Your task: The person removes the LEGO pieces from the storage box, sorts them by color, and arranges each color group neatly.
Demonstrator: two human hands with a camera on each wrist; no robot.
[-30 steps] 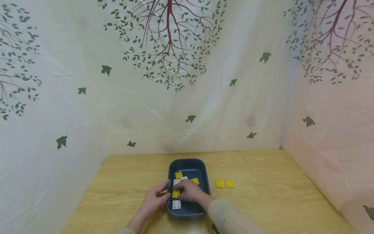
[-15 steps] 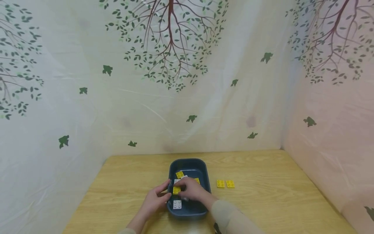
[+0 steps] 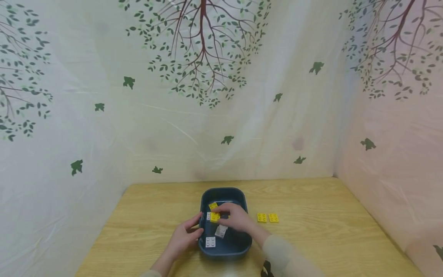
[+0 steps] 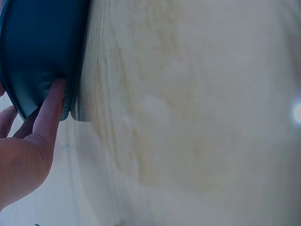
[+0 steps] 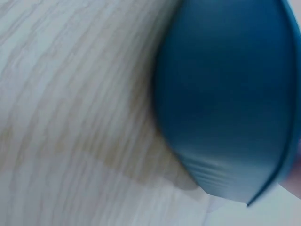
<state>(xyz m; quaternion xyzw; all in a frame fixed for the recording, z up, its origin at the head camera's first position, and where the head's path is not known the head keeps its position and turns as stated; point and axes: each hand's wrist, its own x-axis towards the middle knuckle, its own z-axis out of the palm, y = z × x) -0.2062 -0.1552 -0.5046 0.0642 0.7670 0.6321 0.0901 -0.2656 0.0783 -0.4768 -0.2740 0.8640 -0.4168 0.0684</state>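
Note:
In the head view, a dark blue tray (image 3: 225,252) with rounded corners sits on the table, holding several toy building bricks. My right hand (image 3: 237,218) reaches over its right rim and pinches a yellow brick (image 3: 214,217) between thumb and fingers. That brick partly covers a white brick (image 3: 208,216). Beyond it lies another yellow brick (image 3: 212,206), and a tilted white brick (image 3: 221,231) is nearer me. One more white brick (image 3: 210,242) lies in the near left corner. My left hand (image 3: 183,234) touches the tray's left side, its straight fingers against the outer wall in the left wrist view.
Two yellow bricks (image 3: 267,218) lie side by side on the wooden table (image 3: 311,238), to the right of the tray. A pale curtain (image 3: 166,127) printed with trees and green birds hangs behind the table and along both sides.
My right hand has moved away from me and slightly right inside the tray, carrying the yellow brick. The tilted white brick has come into fuller view. My left hand has stayed at the tray's side.

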